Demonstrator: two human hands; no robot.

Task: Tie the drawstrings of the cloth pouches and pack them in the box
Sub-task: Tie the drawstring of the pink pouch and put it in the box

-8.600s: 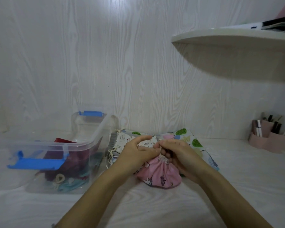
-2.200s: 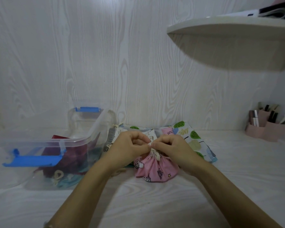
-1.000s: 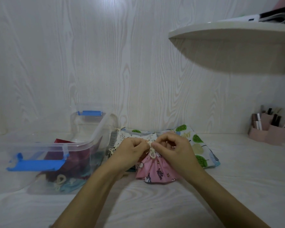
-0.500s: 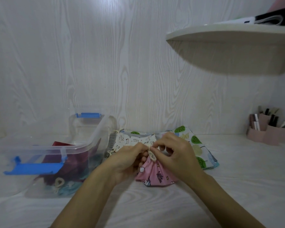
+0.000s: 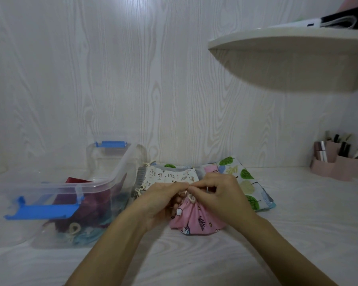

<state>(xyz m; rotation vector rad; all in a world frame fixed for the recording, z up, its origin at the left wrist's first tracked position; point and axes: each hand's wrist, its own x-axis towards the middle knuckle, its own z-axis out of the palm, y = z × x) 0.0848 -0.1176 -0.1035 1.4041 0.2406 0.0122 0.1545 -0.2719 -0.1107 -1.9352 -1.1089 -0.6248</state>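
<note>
A pink printed pouch (image 5: 196,220) lies gathered on the white table in front of me. Its cream drawstring (image 5: 191,198) is bunched at the neck. My left hand (image 5: 161,200) and my right hand (image 5: 217,195) meet above the neck, each pinching the drawstring with thumb and fingertips. Behind them lie a cream pouch with small drawings (image 5: 170,176) and a white pouch with green leaves (image 5: 244,178). To the left stands a clear plastic box (image 5: 103,183) with blue latches, with dark red and teal pouches inside.
A pink desk organiser (image 5: 337,162) with pens stands at the far right by the wall. A rounded white shelf (image 5: 287,58) juts out overhead at the upper right. The wood-grain wall runs close behind the pouches.
Both hands have stayed at the pink pouch's neck, working the drawstring. The fingertips have drawn closer together over the knot and the pouch has shifted only slightly.
</note>
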